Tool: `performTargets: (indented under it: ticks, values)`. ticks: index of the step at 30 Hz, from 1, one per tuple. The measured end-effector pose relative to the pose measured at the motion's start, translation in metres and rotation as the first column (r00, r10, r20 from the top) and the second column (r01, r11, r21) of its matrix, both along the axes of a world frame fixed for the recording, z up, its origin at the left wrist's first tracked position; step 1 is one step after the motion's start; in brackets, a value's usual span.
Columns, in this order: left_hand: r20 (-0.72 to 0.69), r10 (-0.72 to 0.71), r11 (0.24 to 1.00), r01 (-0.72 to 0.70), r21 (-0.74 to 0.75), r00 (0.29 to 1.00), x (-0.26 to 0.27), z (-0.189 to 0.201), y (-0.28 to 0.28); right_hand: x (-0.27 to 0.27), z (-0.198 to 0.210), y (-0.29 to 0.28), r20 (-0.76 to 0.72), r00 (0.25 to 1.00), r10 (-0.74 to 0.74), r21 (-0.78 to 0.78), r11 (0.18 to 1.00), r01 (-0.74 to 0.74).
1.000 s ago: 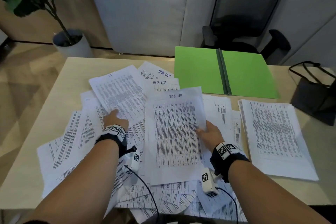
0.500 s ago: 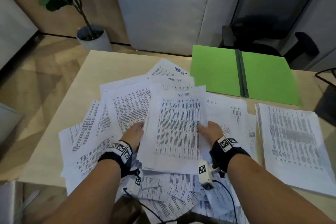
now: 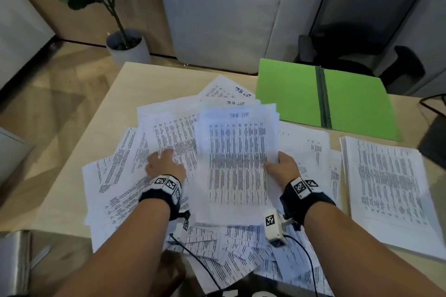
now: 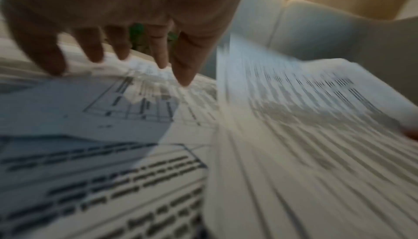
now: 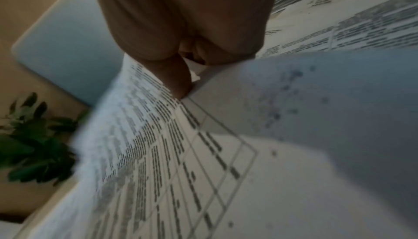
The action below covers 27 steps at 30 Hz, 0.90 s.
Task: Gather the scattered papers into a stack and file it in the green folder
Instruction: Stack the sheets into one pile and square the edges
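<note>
Pinching the right edge of a partly gathered bundle (image 3: 237, 159) with my right hand (image 3: 281, 167), thumb on top and fingers curled under, I keep it raised at the centre of the table (image 3: 79, 176), tilted over the loose papers (image 3: 120, 176) that fan out from about seven to eleven o'clock and spill toward me at six. My left hand (image 3: 165, 164) lies just left of the bundle, fingers (image 4: 183, 74) spread and nearly straight, tips down on a sheet, holding nothing. The folder (image 3: 292, 94) lies open and flat at one o'clock, beyond the papers, and a squared stack (image 3: 391, 181) sits at three o'clock, apart from the mess. To do this step well, I think I should slide the sheet under my left fingertips toward the bundle rather than lift it, tuck it beneath the raised edge, and keep my right grip firm enough that the sheets already collected do not fan out. Working from the outer sheets inward looks safest, since those at six o'clock overhang the table edge and could slip off. I judge the gathering well short of done.
</note>
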State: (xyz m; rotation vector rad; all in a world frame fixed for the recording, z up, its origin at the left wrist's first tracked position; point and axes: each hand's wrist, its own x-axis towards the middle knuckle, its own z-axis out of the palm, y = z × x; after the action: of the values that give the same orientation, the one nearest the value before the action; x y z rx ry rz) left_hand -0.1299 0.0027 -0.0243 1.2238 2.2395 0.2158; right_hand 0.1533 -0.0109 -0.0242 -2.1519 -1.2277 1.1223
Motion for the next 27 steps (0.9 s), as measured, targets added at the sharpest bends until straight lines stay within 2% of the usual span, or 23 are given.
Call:
performTargets:
  ticks: [2,7,9,12,15,17,20,23,24,25,27]
  values:
    - [-0.018,0.123,0.982,-0.124,-0.142,0.992,-0.009,-0.001,0.001,0.003,-0.004,-0.009,0.088,0.996,0.03,-0.06,0.998,-0.025]
    - [0.033,0.195,0.965,-0.186,-0.183,0.98,-0.008,0.002,0.015,0.005,-0.016,-0.023,0.201,0.979,0.04,-0.092,0.996,-0.022]
    - [0.115,0.254,0.966,-0.247,-0.074,0.96,-0.007,0.001,0.014,0.009,-0.017,-0.023,0.119,0.993,-0.009,-0.043,0.999,0.014]
    - [0.128,0.194,0.962,-0.215,0.171,0.973,-0.007,0.007,0.009,0.022,-0.016,-0.022,-0.078,0.989,-0.122,0.049,0.991,0.126]
    - [0.213,0.157,0.893,-0.23,0.386,0.964,-0.01,0.019,0.011,0.03,-0.002,-0.02,-0.31,0.921,-0.234,0.091,0.958,0.274]
    - [0.273,0.097,0.856,-0.221,0.468,0.957,-0.009,0.032,0.013,0.028,0.013,-0.015,-0.461,0.853,-0.247,0.093,0.942,0.323]
    - [0.341,-0.014,0.862,-0.161,0.481,0.94,0.002,0.047,0.008,0.022,0.023,-0.003,-0.586,0.778,-0.224,0.102,0.933,0.346]
    - [0.563,-0.054,0.919,-0.179,0.352,0.825,0.02,0.05,-0.002,0.013,0.03,0.002,-0.682,0.705,-0.196,0.095,0.931,0.352]
    - [0.624,-0.067,0.931,-0.176,0.32,0.778,0.027,0.05,-0.008,0.01,0.031,0.002,-0.696,0.697,-0.176,0.109,0.932,0.344]
    - [0.637,-0.095,0.94,-0.141,0.31,0.765,0.033,0.05,-0.012,0.007,0.035,0.002,-0.692,0.705,-0.156,0.137,0.93,0.34]
    - [0.598,-0.146,0.946,-0.067,0.319,0.788,0.044,0.056,-0.019,0.005,0.037,0.003,-0.639,0.754,-0.152,0.218,0.904,0.367]
